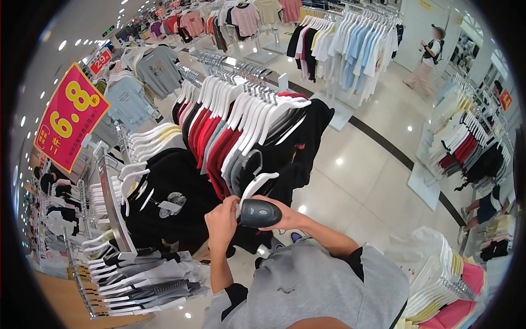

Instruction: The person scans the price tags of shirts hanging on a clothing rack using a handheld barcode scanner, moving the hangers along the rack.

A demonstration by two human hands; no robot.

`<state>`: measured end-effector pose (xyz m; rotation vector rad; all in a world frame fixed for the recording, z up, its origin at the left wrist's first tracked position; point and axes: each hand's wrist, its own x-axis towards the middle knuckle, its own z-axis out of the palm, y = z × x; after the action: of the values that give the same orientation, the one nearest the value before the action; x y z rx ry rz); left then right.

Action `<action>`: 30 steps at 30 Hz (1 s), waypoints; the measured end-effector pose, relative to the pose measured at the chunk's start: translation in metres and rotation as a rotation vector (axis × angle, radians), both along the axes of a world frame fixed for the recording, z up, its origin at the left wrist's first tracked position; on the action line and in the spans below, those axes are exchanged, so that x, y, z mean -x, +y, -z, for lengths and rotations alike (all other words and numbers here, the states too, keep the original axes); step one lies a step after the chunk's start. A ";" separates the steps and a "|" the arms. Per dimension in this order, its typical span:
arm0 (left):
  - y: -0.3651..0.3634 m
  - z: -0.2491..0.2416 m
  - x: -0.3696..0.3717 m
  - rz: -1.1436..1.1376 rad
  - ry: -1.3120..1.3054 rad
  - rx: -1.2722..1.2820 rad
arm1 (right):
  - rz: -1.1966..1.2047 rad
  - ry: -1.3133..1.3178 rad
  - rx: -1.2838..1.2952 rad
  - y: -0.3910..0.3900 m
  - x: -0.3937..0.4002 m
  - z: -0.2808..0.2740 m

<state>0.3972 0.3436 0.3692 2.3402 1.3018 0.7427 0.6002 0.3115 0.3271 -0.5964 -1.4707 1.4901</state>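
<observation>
While hanging among white hangers on the rack (241, 71), soft black shirt (296, 148) likely draping limp; barcode scanner (258, 213) light and rigid, right hand (285, 218) fingers clamping it, left hand (222, 222) fingers curling against its front end.

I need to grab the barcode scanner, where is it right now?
In the head view, the barcode scanner sits low at centre, held in the right hand with the left hand beside it, just below the rack of white hangers.

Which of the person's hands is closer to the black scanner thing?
The right hand. It wraps around the scanner and holds it. The left hand is just beside the scanner's front end, at a white hanger, maybe touching the scanner.
</observation>
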 end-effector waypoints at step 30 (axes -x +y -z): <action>0.062 0.033 0.238 -1.156 0.269 -0.659 | 0.374 0.383 0.092 0.086 -0.069 0.012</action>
<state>0.1595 0.4061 0.3359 1.9284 2.9506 1.3423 0.6696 0.3976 0.3156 -0.5675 -0.9413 1.2928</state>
